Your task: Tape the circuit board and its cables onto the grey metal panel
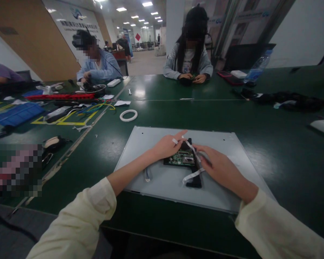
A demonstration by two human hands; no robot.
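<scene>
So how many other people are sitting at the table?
3. One in a blue top sits at the far left, one in a grey top sits straight across, and a purple sleeve shows at the left edge. More may be hidden out of view.

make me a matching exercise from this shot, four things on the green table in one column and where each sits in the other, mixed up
Things:
1. circuit board
2. white tape ring
3. water bottle
4. blue tray

Places:
A. far right, lying near a red phone
B. on the grey metal panel, between the left hand and right hand
C. far left, beside yellow floor-style tape marks
D. on the bare table just beyond the panel's far left corner

Pairs: 1-B, 2-D, 3-A, 4-C
</scene>
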